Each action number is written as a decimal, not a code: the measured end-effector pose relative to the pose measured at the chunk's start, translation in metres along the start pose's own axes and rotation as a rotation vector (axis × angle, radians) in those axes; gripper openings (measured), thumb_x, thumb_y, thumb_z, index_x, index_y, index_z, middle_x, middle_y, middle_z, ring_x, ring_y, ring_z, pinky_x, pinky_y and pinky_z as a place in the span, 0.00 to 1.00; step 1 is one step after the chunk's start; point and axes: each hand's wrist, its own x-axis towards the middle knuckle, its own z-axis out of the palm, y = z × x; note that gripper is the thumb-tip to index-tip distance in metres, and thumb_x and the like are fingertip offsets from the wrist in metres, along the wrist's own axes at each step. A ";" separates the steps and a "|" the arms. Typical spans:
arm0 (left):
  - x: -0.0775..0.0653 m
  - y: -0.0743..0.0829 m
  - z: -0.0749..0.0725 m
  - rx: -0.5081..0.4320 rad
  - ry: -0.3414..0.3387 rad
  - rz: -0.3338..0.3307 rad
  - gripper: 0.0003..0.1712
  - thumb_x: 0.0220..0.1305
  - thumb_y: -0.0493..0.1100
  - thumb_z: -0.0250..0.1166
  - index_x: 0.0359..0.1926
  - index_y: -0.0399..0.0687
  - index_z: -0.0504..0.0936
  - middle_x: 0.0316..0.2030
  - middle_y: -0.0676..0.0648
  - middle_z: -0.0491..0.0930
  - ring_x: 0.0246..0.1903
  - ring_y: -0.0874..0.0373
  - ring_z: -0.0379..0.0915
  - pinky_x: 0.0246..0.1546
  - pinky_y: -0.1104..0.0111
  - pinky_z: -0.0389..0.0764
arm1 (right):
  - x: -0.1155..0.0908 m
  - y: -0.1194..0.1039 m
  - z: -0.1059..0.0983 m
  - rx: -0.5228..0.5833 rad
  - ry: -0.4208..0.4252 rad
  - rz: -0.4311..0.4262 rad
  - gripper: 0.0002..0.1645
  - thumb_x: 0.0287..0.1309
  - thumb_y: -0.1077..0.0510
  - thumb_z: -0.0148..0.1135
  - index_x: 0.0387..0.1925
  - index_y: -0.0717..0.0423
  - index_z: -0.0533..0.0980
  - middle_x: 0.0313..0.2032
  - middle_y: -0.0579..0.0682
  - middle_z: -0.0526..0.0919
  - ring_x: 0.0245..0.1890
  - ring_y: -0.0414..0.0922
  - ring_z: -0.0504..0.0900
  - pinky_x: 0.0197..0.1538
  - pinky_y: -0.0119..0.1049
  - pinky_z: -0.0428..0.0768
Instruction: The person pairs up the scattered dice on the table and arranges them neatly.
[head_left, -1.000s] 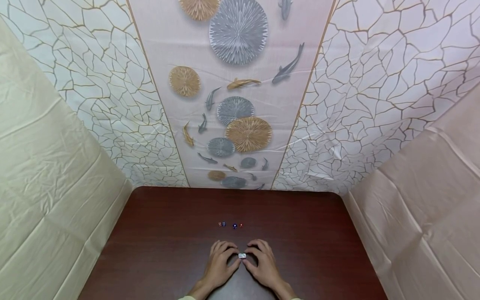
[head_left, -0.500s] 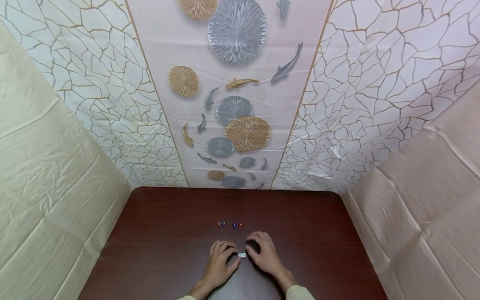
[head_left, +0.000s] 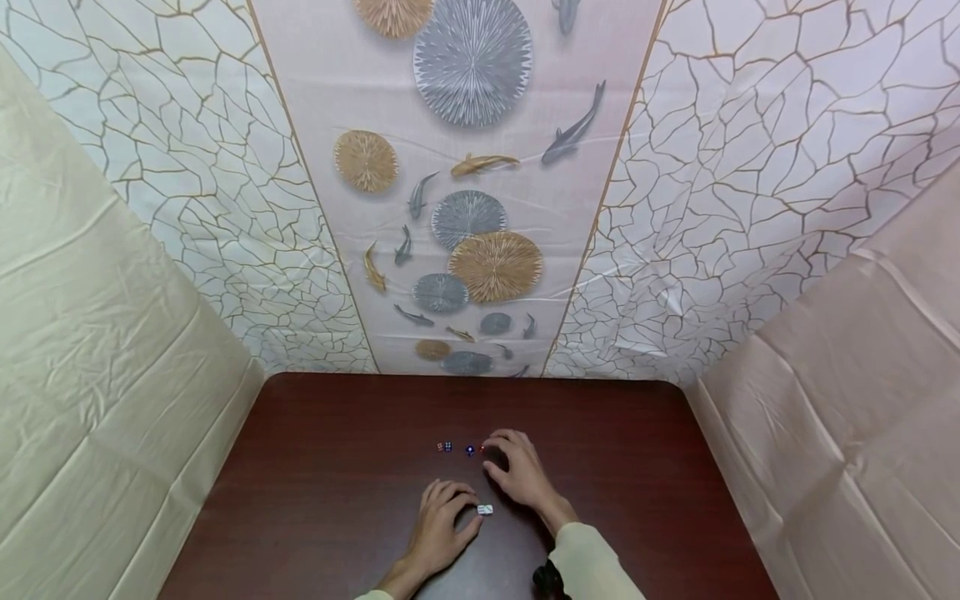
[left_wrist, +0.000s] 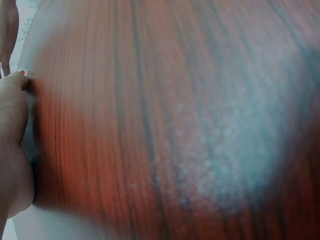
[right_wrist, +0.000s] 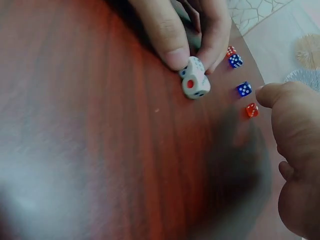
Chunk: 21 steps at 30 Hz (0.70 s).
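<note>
Two white dice (head_left: 485,509) sit side by side on the table, touching each other. Thumb and forefinger of my left hand (head_left: 442,525) pinch the left one, as the right wrist view also shows. My right hand (head_left: 521,473) is farther back over the table, fingers bent with a gap between thumb and forefinger. Its fingertips are right beside a clear red die (right_wrist: 252,110), and nothing is held in them. A blue die (right_wrist: 244,89) lies just left of that red one. In the left wrist view only part of the left hand (left_wrist: 12,120) shows at the edge.
Left of the single blue die, another red die (head_left: 440,447) and another blue die (head_left: 448,447) lie close together. The dark wooden table (head_left: 337,483) ends at a patterned cloth wall (head_left: 465,283), with beige cloth on both sides.
My right hand has left the white dice and moved forward to the red die at the back. The left hand and the white dice have stayed in place.
</note>
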 end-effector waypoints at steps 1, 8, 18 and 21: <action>0.000 0.000 0.000 0.000 0.003 0.002 0.13 0.61 0.49 0.87 0.44 0.61 0.92 0.51 0.58 0.89 0.57 0.54 0.83 0.69 0.38 0.78 | 0.003 -0.001 0.000 -0.002 -0.010 0.003 0.19 0.73 0.60 0.76 0.63 0.55 0.87 0.67 0.60 0.85 0.72 0.62 0.79 0.72 0.69 0.78; 0.000 0.000 -0.001 0.001 0.003 0.002 0.14 0.61 0.48 0.87 0.45 0.60 0.92 0.51 0.57 0.89 0.57 0.54 0.84 0.69 0.37 0.78 | 0.020 -0.002 0.008 0.019 -0.058 0.027 0.18 0.75 0.61 0.74 0.62 0.55 0.87 0.68 0.60 0.85 0.74 0.63 0.77 0.77 0.70 0.74; -0.001 -0.001 -0.001 0.011 -0.019 -0.017 0.14 0.62 0.50 0.86 0.44 0.62 0.91 0.52 0.59 0.88 0.58 0.55 0.83 0.71 0.36 0.78 | 0.029 -0.007 0.015 -0.009 -0.112 0.054 0.16 0.76 0.61 0.72 0.62 0.53 0.88 0.68 0.59 0.84 0.75 0.63 0.76 0.77 0.70 0.73; -0.001 -0.001 -0.001 0.008 -0.035 -0.030 0.13 0.62 0.50 0.86 0.45 0.63 0.91 0.52 0.60 0.88 0.58 0.56 0.83 0.71 0.36 0.78 | 0.030 -0.008 0.016 -0.022 -0.113 0.053 0.16 0.76 0.61 0.72 0.61 0.53 0.88 0.68 0.59 0.84 0.74 0.63 0.76 0.77 0.71 0.73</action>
